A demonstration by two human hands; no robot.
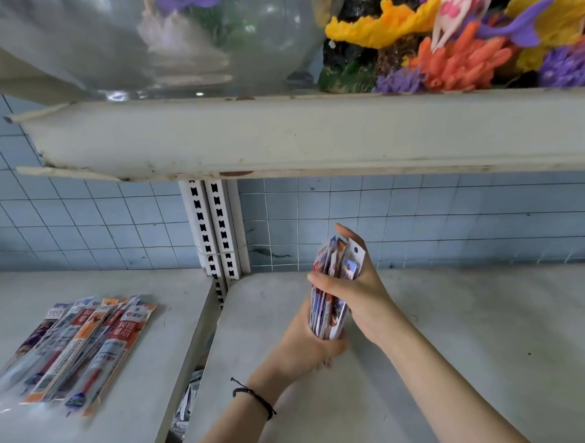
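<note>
your left hand [311,348] grips the packets [326,313] low, your right hand [355,294] wraps them higher; tap their ends square on the shelf [469,333] right of the post [212,222].

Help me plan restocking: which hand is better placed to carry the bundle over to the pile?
Left, probably: the left hand grips the bundle at its base, nearer the pile; the right hand wraps its upper part, farther off.

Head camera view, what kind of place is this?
Likely a pet or aquarium shop: a glass fishbowl and coral ornaments on slotted metal shelving, with left hand and right hand gripping a bundle of packets.
</note>
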